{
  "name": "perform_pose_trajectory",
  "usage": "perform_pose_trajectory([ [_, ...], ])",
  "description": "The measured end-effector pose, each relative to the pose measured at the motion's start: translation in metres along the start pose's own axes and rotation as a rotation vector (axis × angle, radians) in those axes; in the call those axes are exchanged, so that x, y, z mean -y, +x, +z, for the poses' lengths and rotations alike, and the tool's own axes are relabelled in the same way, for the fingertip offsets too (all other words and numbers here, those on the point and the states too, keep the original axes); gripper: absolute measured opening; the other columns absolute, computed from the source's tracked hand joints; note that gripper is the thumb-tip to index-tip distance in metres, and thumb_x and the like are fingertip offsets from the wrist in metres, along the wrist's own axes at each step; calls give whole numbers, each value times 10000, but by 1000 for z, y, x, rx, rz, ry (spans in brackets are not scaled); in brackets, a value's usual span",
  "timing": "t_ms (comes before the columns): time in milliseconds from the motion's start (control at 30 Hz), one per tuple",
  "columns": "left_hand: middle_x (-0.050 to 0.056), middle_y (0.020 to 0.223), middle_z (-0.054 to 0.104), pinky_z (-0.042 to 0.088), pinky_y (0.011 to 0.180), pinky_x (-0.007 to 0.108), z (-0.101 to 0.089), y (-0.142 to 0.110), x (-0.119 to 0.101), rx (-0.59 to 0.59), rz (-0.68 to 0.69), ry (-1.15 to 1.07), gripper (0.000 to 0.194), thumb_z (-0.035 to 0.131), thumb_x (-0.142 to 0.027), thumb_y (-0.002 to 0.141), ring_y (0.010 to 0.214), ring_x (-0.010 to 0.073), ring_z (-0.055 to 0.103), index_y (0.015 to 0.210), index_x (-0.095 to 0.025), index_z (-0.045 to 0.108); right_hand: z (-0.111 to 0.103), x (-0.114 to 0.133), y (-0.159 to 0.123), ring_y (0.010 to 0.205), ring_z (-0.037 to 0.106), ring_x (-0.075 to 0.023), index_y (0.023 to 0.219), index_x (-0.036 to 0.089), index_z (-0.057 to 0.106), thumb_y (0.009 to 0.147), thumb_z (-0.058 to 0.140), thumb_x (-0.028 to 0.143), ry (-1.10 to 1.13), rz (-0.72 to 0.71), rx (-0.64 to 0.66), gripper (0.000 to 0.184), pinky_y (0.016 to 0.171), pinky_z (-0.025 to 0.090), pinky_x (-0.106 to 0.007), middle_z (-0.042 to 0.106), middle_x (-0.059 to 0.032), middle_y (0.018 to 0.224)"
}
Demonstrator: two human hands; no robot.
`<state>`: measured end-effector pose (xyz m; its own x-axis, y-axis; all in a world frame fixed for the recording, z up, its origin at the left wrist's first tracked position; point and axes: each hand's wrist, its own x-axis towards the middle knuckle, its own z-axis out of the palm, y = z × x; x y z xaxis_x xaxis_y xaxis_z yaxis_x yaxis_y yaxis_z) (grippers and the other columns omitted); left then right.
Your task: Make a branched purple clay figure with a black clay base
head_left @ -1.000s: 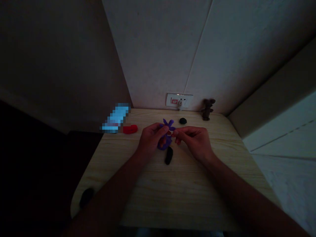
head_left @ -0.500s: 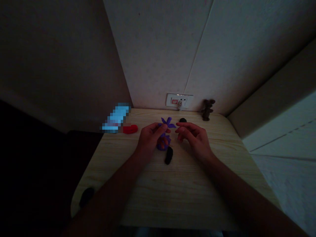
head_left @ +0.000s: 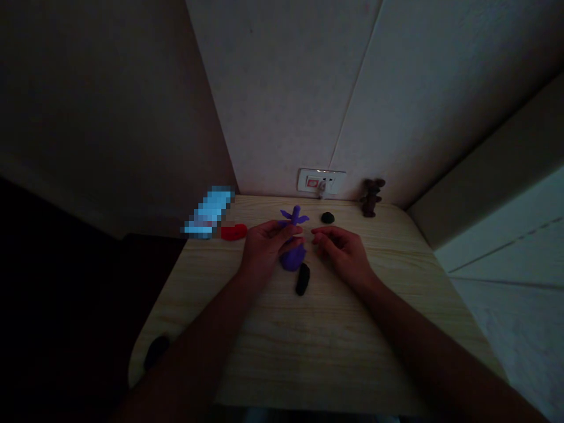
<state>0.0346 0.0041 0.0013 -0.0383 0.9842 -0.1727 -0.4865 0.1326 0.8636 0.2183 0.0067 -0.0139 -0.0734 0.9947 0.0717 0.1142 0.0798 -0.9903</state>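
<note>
In the middle of the table, my left hand (head_left: pixel 267 244) pinches a purple clay-like piece (head_left: pixel 296 216) between thumb and fingers. This piece has several pointed arms and a short upright stub at its centre. Right below my left fingers is a larger purple lump (head_left: pixel 292 259) with a jagged upper edge; my hand partly hides it. My right hand (head_left: pixel 343 249) hovers just to the right, fingers loosely bent and slightly apart, with nothing visible in them. A black oblong piece (head_left: pixel 302 279) lies in front of the purple lump. Behind my right hand sits a small black lump (head_left: pixel 328 218).
A red piece (head_left: pixel 234 232) lies at the left beside a pixelated bright phone-like rectangle (head_left: pixel 209 211). A brown figure (head_left: pixel 371 198) stands at the back right. The wall holds a socket (head_left: pixel 321 182) with a plug. A dark object (head_left: pixel 156 352) sits at the front left edge.
The purple piece in my left hand has tilted, so its central stub now points up. My right hand has dropped slightly, with its fingers more bent, uncovering the black lump behind it.
</note>
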Motion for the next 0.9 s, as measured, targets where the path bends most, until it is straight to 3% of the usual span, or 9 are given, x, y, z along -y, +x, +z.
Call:
perform_pose_trajectory([
  [133,73,885,825,656,866,362,-1,1,1,38,5,-17,387,1003,-310,588,812,199,801,864,-140,792,0,-2,0,551,542,-150,952,184,798,841,777,501,-24,-1,-3,337,516,411,-280,648,-3,616],
  [233,81,939,838,629,870,314,-4,1,2,89,31,13,375,995,-309,600,875,193,801,892,-154,819,0,-4,0,547,536,-146,953,185,799,845,769,502,-23,7,5,336,512,393,-277,646,-1,620],
  [467,81,998,841,600,915,284,-6,2,4,110,62,32,298,958,-262,659,946,180,792,905,-159,825,-2,-8,1,596,588,-165,993,186,800,883,745,495,-87,-46,32,332,563,457,-300,708,-27,702],
  [633,80,948,830,636,845,313,-6,3,1,17,66,-6,395,983,-349,627,854,189,799,892,-141,777,1,-12,3,870,695,-246,1193,194,779,936,712,413,-345,-307,78,344,810,573,-417,760,-118,1041],
  [733,72,891,822,635,685,301,-6,4,-1,-3,69,15,494,993,-405,601,715,194,786,946,-146,752,4,-17,4,1105,672,-320,1195,187,786,948,700,356,-519,-471,137,311,1008,534,-526,737,-156,1168],
  [800,64,847,817,622,641,287,-7,5,0,-23,79,16,523,1006,-399,569,668,186,772,946,-147,745,5,-20,5,1153,657,-333,1132,199,802,948,701,325,-580,-507,160,245,1045,515,-546,733,-154,1186],
  [900,60,835,815,627,708,290,-8,7,2,-41,85,5,492,1017,-349,543,714,177,773,901,-139,752,4,-18,4,1080,682,-308,1026,209,801,938,728,301,-587,-481,190,147,995,536,-506,759,-127,1106],
])
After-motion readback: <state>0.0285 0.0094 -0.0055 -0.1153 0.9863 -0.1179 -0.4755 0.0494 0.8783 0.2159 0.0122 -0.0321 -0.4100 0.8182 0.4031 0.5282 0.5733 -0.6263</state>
